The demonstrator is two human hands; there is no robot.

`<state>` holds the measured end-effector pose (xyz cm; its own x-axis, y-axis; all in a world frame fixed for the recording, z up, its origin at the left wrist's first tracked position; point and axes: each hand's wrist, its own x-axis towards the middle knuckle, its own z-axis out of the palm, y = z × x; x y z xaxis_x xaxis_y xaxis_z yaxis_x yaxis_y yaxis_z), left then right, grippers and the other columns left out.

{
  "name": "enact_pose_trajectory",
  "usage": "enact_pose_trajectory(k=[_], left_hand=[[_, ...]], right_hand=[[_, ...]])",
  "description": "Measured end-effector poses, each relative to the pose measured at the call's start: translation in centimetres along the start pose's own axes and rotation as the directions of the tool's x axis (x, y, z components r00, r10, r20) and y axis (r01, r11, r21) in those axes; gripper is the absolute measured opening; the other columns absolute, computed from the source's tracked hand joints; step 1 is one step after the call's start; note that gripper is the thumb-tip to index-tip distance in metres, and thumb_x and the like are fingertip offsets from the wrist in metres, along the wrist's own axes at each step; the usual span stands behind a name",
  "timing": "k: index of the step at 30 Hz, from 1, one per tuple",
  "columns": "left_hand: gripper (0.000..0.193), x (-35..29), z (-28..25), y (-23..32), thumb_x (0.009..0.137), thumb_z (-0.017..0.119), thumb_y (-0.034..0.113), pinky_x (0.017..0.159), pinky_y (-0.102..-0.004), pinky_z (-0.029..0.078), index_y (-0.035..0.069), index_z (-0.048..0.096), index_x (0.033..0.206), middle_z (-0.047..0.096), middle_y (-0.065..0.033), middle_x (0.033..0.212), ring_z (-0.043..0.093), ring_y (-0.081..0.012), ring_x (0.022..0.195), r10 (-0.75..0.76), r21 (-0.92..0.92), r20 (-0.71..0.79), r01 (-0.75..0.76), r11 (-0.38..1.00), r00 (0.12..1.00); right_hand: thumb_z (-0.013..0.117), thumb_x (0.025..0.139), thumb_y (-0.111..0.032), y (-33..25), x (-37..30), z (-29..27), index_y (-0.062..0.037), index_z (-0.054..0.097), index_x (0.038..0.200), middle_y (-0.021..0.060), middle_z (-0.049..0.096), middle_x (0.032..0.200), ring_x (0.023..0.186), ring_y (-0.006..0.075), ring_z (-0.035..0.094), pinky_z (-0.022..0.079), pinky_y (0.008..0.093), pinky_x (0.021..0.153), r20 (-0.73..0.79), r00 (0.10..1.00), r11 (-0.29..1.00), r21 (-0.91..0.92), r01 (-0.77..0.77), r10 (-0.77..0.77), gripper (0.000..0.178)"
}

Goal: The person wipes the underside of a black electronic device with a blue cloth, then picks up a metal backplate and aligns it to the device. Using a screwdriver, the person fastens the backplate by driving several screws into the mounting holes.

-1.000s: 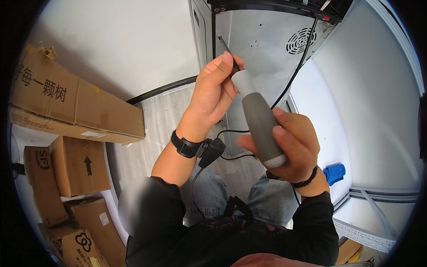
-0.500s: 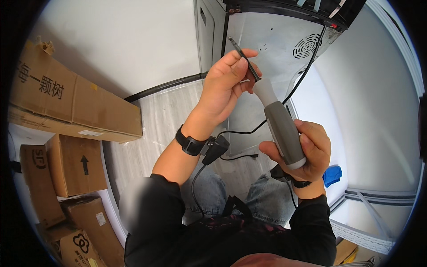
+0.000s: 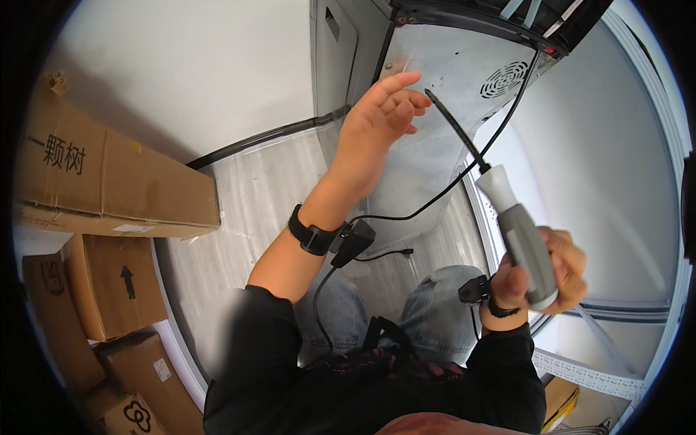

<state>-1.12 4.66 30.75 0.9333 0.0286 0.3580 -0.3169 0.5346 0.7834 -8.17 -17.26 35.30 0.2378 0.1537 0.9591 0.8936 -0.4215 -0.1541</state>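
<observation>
The right hand (image 3: 567, 268) gripped a screwdriver (image 3: 499, 190) by its smooth, rounded grey handle (image 3: 528, 243), the slim dark shaft (image 3: 458, 130) slanting up before a flat metal panel (image 3: 444, 64) with a round slotted vent (image 3: 504, 80). The left hand (image 3: 380, 119) — fingers loosely spread and part-curled — hovered just beside the tip (image 3: 431, 96).

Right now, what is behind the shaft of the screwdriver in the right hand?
Behind the screwdriver's shaft the grey metal panel shows on both sides, and a black cord crosses near its handle end. The strip directly behind the shaft is covered.
</observation>
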Motion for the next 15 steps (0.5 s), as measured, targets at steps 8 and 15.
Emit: enact_pose_trajectory(k=[8, 15], left_hand=[[0.017, -0.1, 1.0, -4.6, 0.093, 0.051, 0.017, 0.079, -0.0286, 0.042, 0.004, 0.058, 0.101, 0.061, -0.0070, 0.097, 0.056, -0.0141, 0.091, -0.202, 0.112, 0.221, 0.181, 0.977, 0.954], [0.016, 0.5, 7.6, -13.4, 0.089, 0.057, 0.014, 0.071, -0.0258, 0.047, 0.001, 0.062, 0.098, 0.063, -0.0053, 0.089, 0.059, -0.0127, 0.082, -0.596, 0.330, 0.447, 0.496, 0.803, 0.667]], right_hand=[[0.076, 0.074, -0.042, 8.1, -0.5, -6.1, -0.0043, 0.046, 0.085, 0.0124, 0.055, 0.081, 0.074, 0.0216, 0.057, 0.050, 0.0320, 0.067, -0.186, 0.933, 0.951, 0.086, -0.298, 0.309, 0.049], [0.058, 0.090, -0.021, 16.9, -3.7, -15.8, -0.0010, 0.053, 0.087, 0.0134, 0.060, 0.077, 0.059, 0.0190, 0.058, 0.046, 0.0292, 0.050, -0.145, 0.737, 0.746, 0.243, -0.620, 0.660, 0.021]])
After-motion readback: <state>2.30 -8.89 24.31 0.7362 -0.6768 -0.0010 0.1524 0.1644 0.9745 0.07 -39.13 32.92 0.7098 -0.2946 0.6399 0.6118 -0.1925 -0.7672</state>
